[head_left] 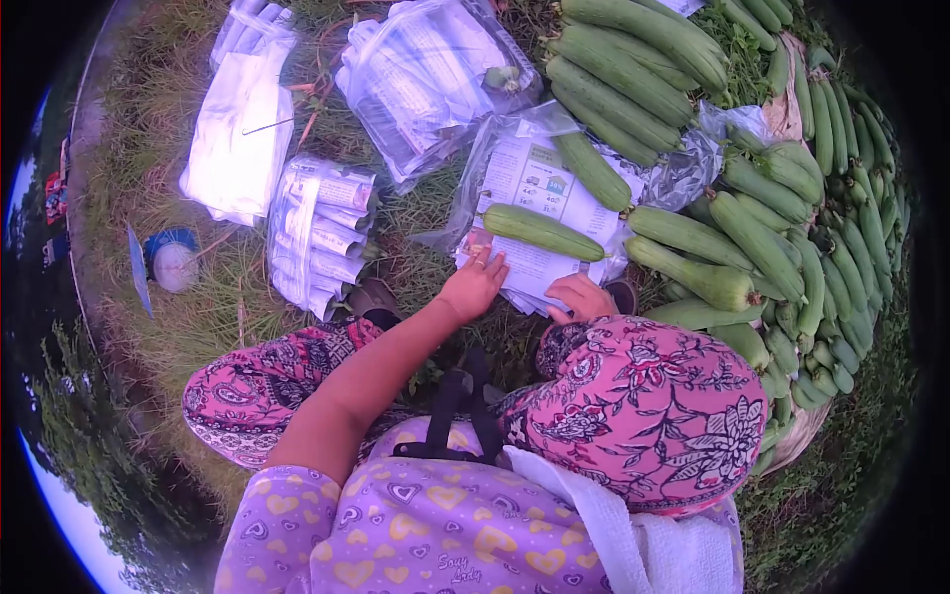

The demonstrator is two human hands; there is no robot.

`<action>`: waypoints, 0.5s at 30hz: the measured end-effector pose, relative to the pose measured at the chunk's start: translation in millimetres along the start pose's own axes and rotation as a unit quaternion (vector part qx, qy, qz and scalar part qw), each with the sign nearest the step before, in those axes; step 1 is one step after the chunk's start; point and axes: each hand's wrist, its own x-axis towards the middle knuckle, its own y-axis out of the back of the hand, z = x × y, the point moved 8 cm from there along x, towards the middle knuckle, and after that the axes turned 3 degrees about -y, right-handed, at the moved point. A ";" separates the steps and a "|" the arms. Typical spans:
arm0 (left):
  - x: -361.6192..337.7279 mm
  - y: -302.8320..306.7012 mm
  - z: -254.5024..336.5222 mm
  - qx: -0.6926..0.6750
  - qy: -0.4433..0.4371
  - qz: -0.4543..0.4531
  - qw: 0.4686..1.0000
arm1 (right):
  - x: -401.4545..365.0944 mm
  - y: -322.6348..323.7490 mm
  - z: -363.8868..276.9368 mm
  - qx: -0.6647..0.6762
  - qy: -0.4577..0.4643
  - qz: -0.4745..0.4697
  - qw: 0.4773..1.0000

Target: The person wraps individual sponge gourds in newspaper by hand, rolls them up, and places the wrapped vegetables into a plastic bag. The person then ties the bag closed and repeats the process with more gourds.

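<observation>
A green gourd (543, 232) lies across a stack of printed newspaper sheets (514, 176), which rests on clear plastic. A second gourd (594, 170) lies on the upper right part of the stack. My left hand (475, 285) rests on the lower left edge of the paper, below the first gourd, its fingers stretched out over the sheet. At the lower right edge my right hand (582, 297) has its fingers bent around the sheet's border, apparently pinching it. Its fingertips are partly hidden.
Many loose gourds (757, 238) are heaped at the right, with a row of larger ones (633, 69) at the top. Newspaper-wrapped bundles in clear bags (421, 84) (319, 238) and a white bag (240, 139) lie on the grass. A blue-and-white round object (174, 259) sits left.
</observation>
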 end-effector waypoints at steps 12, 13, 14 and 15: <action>2.0 3.1 -1.0 -0.009 0.016 0.015 1.000 | 22.1 -43.2 15.1 -0.173 -0.044 -0.154 0.972; 2.0 4.4 -0.9 -0.013 0.015 0.013 1.000 | 21.3 -44.6 17.8 -0.178 -0.049 -0.148 0.972; 1.7 5.8 -0.8 -0.017 0.015 0.012 1.000 | 20.3 -48.0 22.3 -0.183 -0.054 -0.142 0.971; 1.5 6.0 -1.0 -0.021 0.015 0.010 1.000 | 20.3 -50.1 25.7 -0.188 -0.058 -0.137 0.971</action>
